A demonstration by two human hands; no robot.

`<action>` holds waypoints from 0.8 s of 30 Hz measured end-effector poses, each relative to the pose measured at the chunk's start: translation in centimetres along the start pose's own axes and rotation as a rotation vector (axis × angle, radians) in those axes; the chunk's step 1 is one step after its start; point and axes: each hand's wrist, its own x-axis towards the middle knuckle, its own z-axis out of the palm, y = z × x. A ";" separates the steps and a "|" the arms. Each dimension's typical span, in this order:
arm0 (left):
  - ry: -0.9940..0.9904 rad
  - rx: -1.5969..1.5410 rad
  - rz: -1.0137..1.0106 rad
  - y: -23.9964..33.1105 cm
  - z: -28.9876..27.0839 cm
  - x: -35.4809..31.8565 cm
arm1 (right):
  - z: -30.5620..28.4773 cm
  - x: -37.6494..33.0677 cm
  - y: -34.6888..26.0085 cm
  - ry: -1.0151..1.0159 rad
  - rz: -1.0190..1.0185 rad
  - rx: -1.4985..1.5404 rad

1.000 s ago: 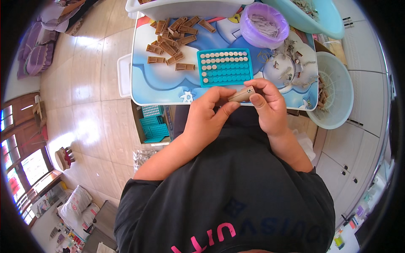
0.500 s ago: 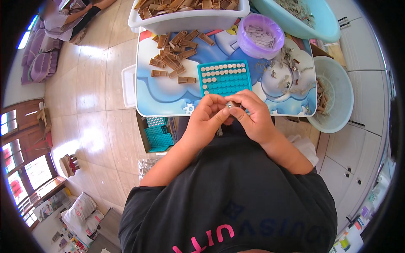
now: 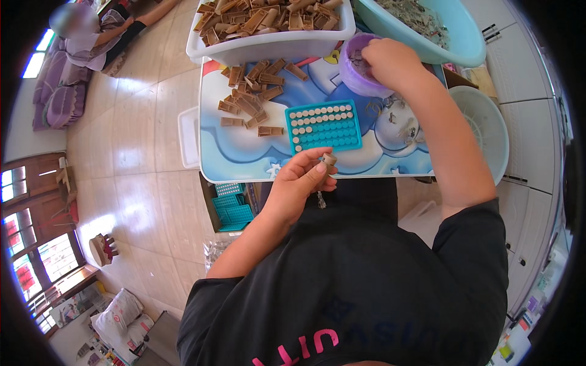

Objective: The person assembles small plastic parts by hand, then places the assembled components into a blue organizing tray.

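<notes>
Your right hand (image 3: 390, 61) has left the small brown tube (image 3: 329, 162) and is reaching into the purple bowl (image 3: 354, 73), its grip hidden, while your left hand (image 3: 302, 180) is pinching that tube upright beside the teal tray (image 3: 323, 125), ready for filling.

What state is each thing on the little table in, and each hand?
Teal tray: flat, top rows filled with pieces, lower holes empty.
Purple bowl: upright, right hand reaching into it.
Left hand: pinching a small brown piece.
White tub: full of brown pieces.
Loose brown pieces: scattered.

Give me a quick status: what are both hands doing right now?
Left hand pinching small brown tube at table edge. Right hand reaching into purple bowl. Teal tray between them, unobstructed.
</notes>
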 end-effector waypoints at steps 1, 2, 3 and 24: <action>0.022 0.000 0.005 0.0 -0.1 -0.1 | 0.2 0.4 -0.1 -0.114 0.031 -0.098; 0.021 0.003 0.007 0.1 -0.1 -0.1 | 0.2 0.3 -0.1 -0.110 0.033 -0.098; 0.038 -0.028 0.013 0.1 -0.2 -0.2 | 0.1 0.5 -0.1 -0.075 0.016 -0.051; -0.034 -0.353 -0.019 1.2 0.4 0.2 | -0.9 -5.0 -0.6 0.499 0.183 0.936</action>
